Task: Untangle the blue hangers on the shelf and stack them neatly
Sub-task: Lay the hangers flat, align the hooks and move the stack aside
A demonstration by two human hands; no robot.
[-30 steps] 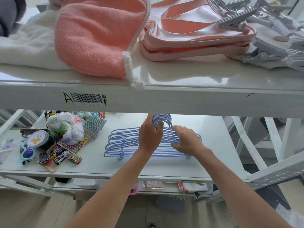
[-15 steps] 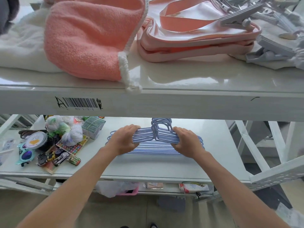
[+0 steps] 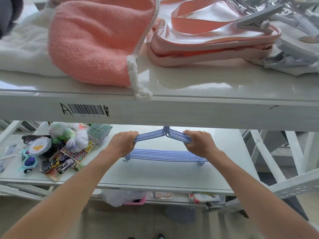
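Observation:
A bundle of several blue hangers (image 3: 165,155) stands lined up on the middle white shelf (image 3: 155,176), bottom bars near the surface. My left hand (image 3: 123,141) is shut on the left shoulder of the bundle. Gripping the right shoulder is my right hand (image 3: 198,141). The hooks rise between my hands and are cut off from sight by the upper shelf's front edge (image 3: 172,112).
Left on the same shelf lies a clutter of toy cars (image 3: 58,164), blue sunglasses (image 3: 28,161), yarn balls (image 3: 76,141) and a card pack (image 3: 99,133). The upper shelf carries a pink fleece (image 3: 96,44), a pink bag (image 3: 212,38) and grey clips (image 3: 291,54).
My left hand slid from the hooks out to the left shoulder. Both hands have tilted the flat-lying bundle upright and squeezed it into an even stack.

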